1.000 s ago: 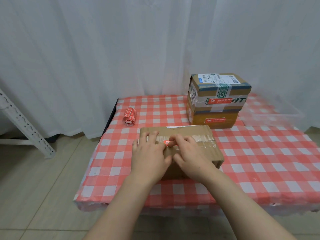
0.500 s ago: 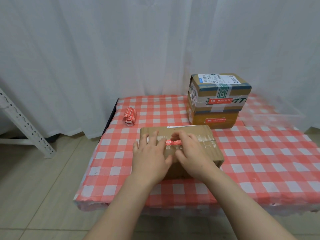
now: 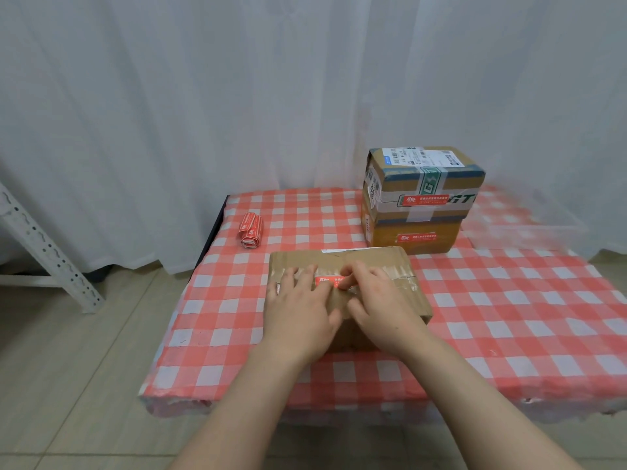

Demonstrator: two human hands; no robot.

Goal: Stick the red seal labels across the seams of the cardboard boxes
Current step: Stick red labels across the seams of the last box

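Observation:
A flat brown cardboard box (image 3: 373, 262) lies on the checked table in front of me, clear tape running along its top seam. A red seal label (image 3: 327, 280) lies on that taped seam. My left hand (image 3: 300, 310) rests flat on the box's left part, fingertips beside the label's left end. My right hand (image 3: 380, 300) presses its fingertips on the label's right end. Most of the label is hidden under the fingers. A roll of red labels (image 3: 251, 229) lies at the far left of the table.
Two stacked cardboard boxes (image 3: 420, 201), each with a red label on its front, stand behind the flat box at the right. A clear plastic tray (image 3: 529, 228) sits beside them. A red-and-white checked cloth (image 3: 509, 317) covers the table. A white metal rack leg (image 3: 44, 252) stands at the left.
My right fingertips slid right along the label and back over its right end. More of the label's left part shows now. The left hand stayed on the box.

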